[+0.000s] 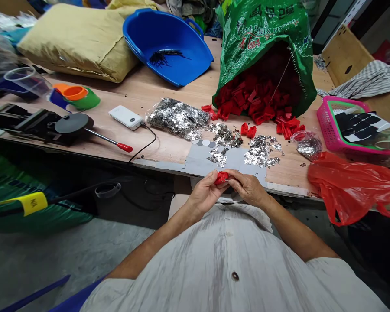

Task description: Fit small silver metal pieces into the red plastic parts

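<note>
Just in front of the table's near edge, a small red plastic part is pinched in my left hand. My right hand meets it from the other side, its thumb and fingers closed at the part; something small and metallic seems to show there, too small to name. Beyond my hands, loose silver metal pieces lie in heaps on a grey sheet. Two similar red parts rest behind the heaps. More red parts spill out of a green woven sack.
A clear bag of metal pieces and a white power bank lie left of the heaps. Further left is a hand press with a red-tipped lever. A blue basin stands behind. Rightward are a pink basket and a red plastic bag.
</note>
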A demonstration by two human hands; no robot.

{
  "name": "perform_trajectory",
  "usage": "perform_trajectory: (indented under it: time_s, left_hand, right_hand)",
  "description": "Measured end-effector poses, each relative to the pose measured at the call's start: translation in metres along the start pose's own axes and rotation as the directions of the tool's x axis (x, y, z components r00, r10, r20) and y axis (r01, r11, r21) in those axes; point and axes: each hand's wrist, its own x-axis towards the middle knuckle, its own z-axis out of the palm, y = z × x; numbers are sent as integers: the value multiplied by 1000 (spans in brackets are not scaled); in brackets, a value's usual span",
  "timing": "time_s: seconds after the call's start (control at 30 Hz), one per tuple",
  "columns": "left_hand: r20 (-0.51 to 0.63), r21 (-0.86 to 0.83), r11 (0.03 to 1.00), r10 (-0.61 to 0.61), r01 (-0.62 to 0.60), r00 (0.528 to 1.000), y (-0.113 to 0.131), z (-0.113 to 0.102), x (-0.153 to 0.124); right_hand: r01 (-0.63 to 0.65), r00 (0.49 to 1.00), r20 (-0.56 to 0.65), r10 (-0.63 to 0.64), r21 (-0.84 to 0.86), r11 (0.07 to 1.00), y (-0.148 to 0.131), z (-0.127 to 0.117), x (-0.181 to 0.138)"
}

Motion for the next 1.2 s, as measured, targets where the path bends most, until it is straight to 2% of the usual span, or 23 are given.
perform_trajectory:
  time_s: [0.2, 0.33, 0.47, 0.57, 0.63, 0.7, 0.8, 0.87, 0.97, 1.07, 1.13, 1.2]
  left_hand:
    - [-75, -155, 988, -39, 26, 996, -1, 4, -1]
    - [-62, -140, 990, -35, 26, 997, -4, 4, 0]
    - [-23, -48, 999, -27, 25, 999, -5, -9, 0]
    - [-55, 82, 990, -110, 114, 992, -10, -28, 1]
    - [-173, 142, 975, -146, 172, 974, -16, -42, 4]
    - [-333, 120, 976, -131, 180, 934, -23, -54, 8]
    - [-397, 123, 972, -139, 202, 907, -30, -66, 14]
    - [-402, 133, 969, -140, 209, 905, -32, -70, 15]
    - [-387, 143, 967, -139, 209, 911, -29, -71, 13]
    - [-316, 190, 950, -178, 246, 932, -25, -69, 8]
    - [-204, 303, 911, -227, 282, 952, -22, -65, 3]
    - [-62, 460, 852, -248, 248, 967, -19, -60, -1]
  right_hand:
    - [17, 995, -100, -26, -92, 996, 4, 8, 5]
    - [-31, 990, -136, 39, 63, 998, 9, 17, 7]
    - [-45, 994, -90, 57, 131, 990, 18, 11, 14]
    - [-155, 982, -108, 156, 20, 988, 34, -7, 27]
    - [-247, 955, -198, 221, -118, 962, 49, -22, 39]
    - [-328, 921, -304, 246, -259, 908, 67, -37, 53]
    - [-420, 878, -409, 249, -411, 809, 90, -53, 76]
    - [-465, 867, -417, 273, -478, 745, 101, -60, 89]
    - [-510, 855, -393, 338, -520, 685, 110, -68, 105]
    - [-547, 833, -404, 378, -497, 673, 110, -75, 109]
    - [-551, 820, -441, 365, -437, 711, 104, -78, 103]
    - [-508, 822, -451, 348, -305, 805, 91, -76, 91]
